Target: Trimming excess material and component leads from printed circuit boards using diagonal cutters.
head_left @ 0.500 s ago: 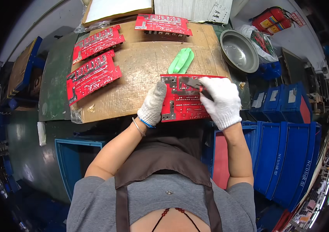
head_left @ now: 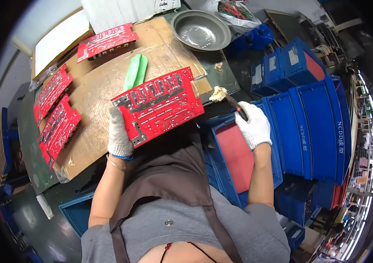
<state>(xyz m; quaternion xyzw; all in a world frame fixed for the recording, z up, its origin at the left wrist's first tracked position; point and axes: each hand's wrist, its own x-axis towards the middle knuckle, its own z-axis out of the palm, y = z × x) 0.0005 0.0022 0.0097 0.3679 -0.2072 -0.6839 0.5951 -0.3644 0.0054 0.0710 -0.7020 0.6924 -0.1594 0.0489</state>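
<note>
My left hand (head_left: 119,133), in a white knit glove, grips the left edge of a red circuit board (head_left: 160,107), thumb on top. The board lies tilted at the table's near edge, its face with grey metallic strips and solder points turned up. My gloved right hand (head_left: 253,127) is closed round a small tool (head_left: 232,102) with a dark end and a black-and-red handle; its exact kind is unclear. The tool's end is at a pale yellowish crumpled lump (head_left: 218,94) on the table's right corner. Behind the board lies a bright green strip-like piece (head_left: 135,72).
Three more red boards, including the far one (head_left: 107,41), rest on the cardboard-covered table (head_left: 94,92). A metal bowl (head_left: 200,30) stands at the back right, near a bag of wires (head_left: 238,9). Blue crates (head_left: 318,127) are stacked at my right; an open blue bin (head_left: 234,153) sits below my right hand.
My view has turned rightward. My right hand has moved off the board with the tool, right to the pale lump. My left hand still holds the board, which is now more tilted.
</note>
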